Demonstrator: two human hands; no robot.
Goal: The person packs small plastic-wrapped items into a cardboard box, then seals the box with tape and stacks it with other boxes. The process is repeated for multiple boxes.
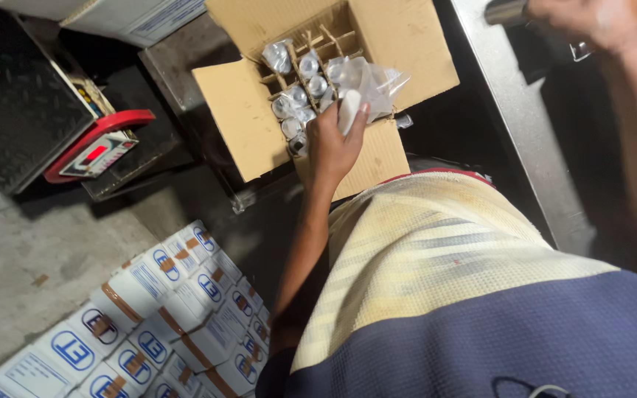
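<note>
Plastic-wrapped piece (359, 92) is held in the left hand (333, 144), just over the open cardboard box (248, 121). It is a white thing inside a clear, crinkly bag. The fingers of the left hand are curled tight around its lower end, and the bag sticks out above them. The box is seen near the top of the view, with its flaps folded out flat. Inside it, small card walls make little rooms, and shiny wrapped parts (300, 96) are packed in those rooms. The held piece is right beside them, over the right side of the box.

The right hand (591, 22) is raised at the top right corner. It is closed around a round metal bar (505, 12). Only part of that hand is seen, so how tight the grip is cannot be told.

A weighing scale (101, 151) with a red edge is seen to the left of the box. White and blue small cartons (156, 309) are stacked in rows at the bottom left, on the grey floor (16, 250). A yellow and dark blue shirt (466, 295) fills the bottom right.
</note>
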